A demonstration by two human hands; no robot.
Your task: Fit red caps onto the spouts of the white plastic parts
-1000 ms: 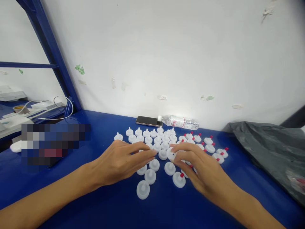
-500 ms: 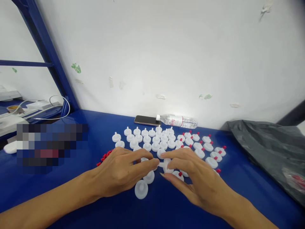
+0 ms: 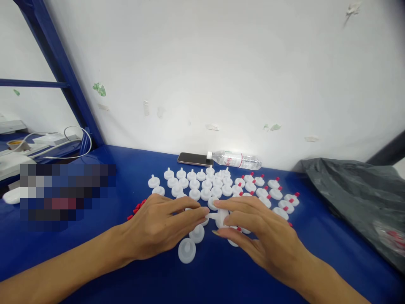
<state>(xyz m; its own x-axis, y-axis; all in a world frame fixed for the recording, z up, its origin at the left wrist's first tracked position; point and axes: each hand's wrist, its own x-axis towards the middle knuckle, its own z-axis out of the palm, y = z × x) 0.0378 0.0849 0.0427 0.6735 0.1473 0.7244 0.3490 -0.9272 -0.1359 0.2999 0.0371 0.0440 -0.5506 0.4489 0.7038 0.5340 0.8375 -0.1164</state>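
Note:
My right hand (image 3: 253, 223) grips a white nozzle cap (image 3: 222, 218) between thumb and fingers, its spout pointing left. At the spout's tip are the closed fingers of my left hand (image 3: 171, 221); what they pinch, if anything, is hidden. Loose red tips (image 3: 138, 207) lie beside my left hand, partly covered by it. Several white caps without red tips (image 3: 206, 184) stand beyond my hands. To the right stand white caps with red tips (image 3: 276, 193). Nearer me, a white cap (image 3: 187, 251) lies on the blue table (image 3: 152, 278).
A phone (image 3: 194, 159) and a clear bottle (image 3: 236, 160) lie against the white wall (image 3: 202, 84). Dark plastic sheeting (image 3: 344, 190) covers the right side, with a bag of red pieces (image 3: 394, 238) on it. White devices and cables (image 3: 53, 138) are at the left.
The view has shifted slightly. The fingers of my left hand have drawn back a little to the left along the spout, and the held cap has tilted slightly.

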